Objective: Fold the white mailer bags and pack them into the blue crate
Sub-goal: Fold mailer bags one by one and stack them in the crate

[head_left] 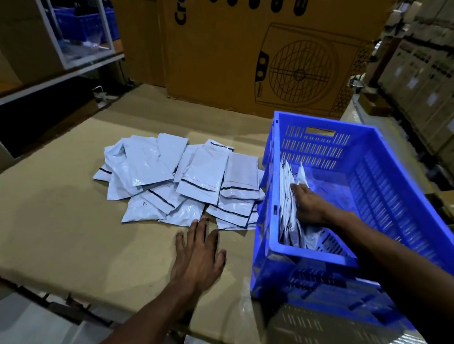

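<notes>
Left hand (199,254) flat on cardboard (64,226); right hand (309,205) presses crated bags (289,204).

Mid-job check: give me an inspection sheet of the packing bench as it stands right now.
Surface: flat cardboard sheet serving as the bench top.
Job's things: loose pile of white mailer bags left of the blue crate; packed bags stand on edge along the crate's left wall.
Clutter: nothing seen on the sheet.
Grippers: left hand lies flat, fingers straight, fingertips at the pile's near edge; right hand is inside the crate, pressing against the packed bags.
Cables: nothing seen.
Surroundings: large printed carton behind; white shelf left; stacked boxes right.
</notes>
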`<action>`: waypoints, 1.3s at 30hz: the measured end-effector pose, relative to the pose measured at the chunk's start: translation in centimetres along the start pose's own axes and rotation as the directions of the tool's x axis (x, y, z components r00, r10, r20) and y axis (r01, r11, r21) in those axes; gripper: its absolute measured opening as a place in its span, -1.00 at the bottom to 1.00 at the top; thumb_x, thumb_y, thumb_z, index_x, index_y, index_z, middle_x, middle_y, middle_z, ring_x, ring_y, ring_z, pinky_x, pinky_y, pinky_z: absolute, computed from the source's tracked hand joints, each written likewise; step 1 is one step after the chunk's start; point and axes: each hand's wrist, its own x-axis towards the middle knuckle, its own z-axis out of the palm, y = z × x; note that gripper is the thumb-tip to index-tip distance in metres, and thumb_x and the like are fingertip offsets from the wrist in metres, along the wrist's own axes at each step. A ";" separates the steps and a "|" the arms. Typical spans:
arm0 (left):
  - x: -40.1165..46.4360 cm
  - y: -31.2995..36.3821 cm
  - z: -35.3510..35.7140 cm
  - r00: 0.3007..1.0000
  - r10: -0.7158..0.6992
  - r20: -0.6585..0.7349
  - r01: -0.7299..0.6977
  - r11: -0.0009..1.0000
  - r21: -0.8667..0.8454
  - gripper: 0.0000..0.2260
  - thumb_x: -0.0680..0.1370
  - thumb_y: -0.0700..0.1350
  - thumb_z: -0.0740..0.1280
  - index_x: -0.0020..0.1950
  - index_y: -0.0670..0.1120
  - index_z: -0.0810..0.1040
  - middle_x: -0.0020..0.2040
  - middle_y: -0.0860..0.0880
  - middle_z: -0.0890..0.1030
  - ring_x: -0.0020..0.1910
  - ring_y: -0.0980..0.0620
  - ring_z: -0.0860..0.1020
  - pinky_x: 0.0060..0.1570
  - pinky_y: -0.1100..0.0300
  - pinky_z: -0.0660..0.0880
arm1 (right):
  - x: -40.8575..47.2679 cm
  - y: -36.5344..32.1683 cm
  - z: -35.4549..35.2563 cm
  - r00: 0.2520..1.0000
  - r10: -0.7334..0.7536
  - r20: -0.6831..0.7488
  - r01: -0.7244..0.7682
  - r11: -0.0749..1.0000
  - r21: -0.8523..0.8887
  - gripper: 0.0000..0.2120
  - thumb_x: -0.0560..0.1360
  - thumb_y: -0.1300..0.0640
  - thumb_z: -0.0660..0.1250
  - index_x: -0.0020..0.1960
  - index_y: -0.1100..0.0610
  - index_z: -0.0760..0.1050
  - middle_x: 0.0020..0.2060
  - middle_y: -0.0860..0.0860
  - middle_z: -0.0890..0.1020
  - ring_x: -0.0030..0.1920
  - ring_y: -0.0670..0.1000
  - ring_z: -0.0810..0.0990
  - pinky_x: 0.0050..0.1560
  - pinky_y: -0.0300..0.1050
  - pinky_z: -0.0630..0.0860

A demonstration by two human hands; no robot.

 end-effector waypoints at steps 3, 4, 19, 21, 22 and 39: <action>0.1 -0.1 0.3 1.000 -0.002 -0.010 0.002 1.000 0.002 -0.48 0.57 0.19 0.11 0.46 0.00 0.41 0.61 -0.15 0.16 0.58 -0.20 0.16 0.44 -0.31 0.15 | 0.2 -0.2 -0.3 1.000 0.015 -0.012 -0.015 1.000 -0.006 -0.36 0.53 0.24 0.20 0.54 0.32 0.04 0.56 0.33 -0.12 0.54 0.37 0.04 0.48 0.16 0.20; 0.1 -0.1 0.4 1.000 -0.001 -0.011 0.001 1.000 0.001 -0.49 0.57 0.19 0.11 0.46 0.00 0.41 0.61 -0.15 0.16 0.58 -0.20 0.16 0.45 -0.31 0.15 | 0.2 -0.3 -0.4 0.999 0.016 -0.037 -0.017 1.000 -0.013 -0.40 0.49 0.21 0.19 0.48 0.33 0.13 0.56 0.34 -0.13 0.53 0.40 0.07 0.45 0.21 0.24; -0.1 -0.2 0.1 1.000 0.015 0.001 -0.015 1.000 -0.009 -0.48 0.59 0.18 0.07 0.49 0.01 0.35 0.62 -0.13 0.11 0.60 -0.17 0.09 0.47 -0.29 0.10 | 0.3 -1.4 0.2 0.998 -0.035 -0.050 0.037 0.999 0.029 -0.45 0.53 0.28 0.16 0.48 0.29 0.11 0.53 0.37 0.00 0.51 0.37 0.14 0.44 0.16 0.26; -0.1 -0.1 -0.1 1.000 0.018 0.005 -0.018 1.000 -0.019 -0.48 0.59 0.18 0.07 0.50 0.01 0.33 0.63 -0.13 0.09 0.60 -0.17 0.07 0.49 -0.28 0.08 | 0.0 -1.7 -0.4 0.997 -0.028 -0.072 0.031 0.998 0.049 -0.53 0.51 0.27 0.17 0.39 0.30 0.20 0.49 0.38 0.10 0.42 0.38 0.30 0.34 0.15 0.36; 0.0 -0.1 -0.1 1.000 0.020 0.010 -0.020 0.999 -0.029 -0.49 0.59 0.18 0.08 0.50 0.01 0.33 0.63 -0.13 0.08 0.60 -0.17 0.05 0.49 -0.27 0.07 | -0.3 -1.9 -0.9 0.994 -0.030 -0.103 0.036 0.998 0.058 -0.57 0.50 0.28 0.15 0.36 0.32 0.23 0.46 0.39 0.14 0.39 0.40 0.33 0.31 0.18 0.38; -1.0 -10.6 -1.4 0.984 -0.061 -0.169 0.049 0.996 -0.078 -0.42 0.51 0.10 0.19 0.48 -0.12 0.38 0.60 -0.25 0.14 0.34 -0.28 0.43 0.20 -0.17 0.42 | -0.6 -16.3 -7.7 0.736 -0.385 -0.557 0.424 0.903 -0.063 -0.55 0.62 -0.04 0.09 0.39 0.20 0.36 0.31 0.20 0.50 0.20 0.29 0.52 0.12 0.12 0.46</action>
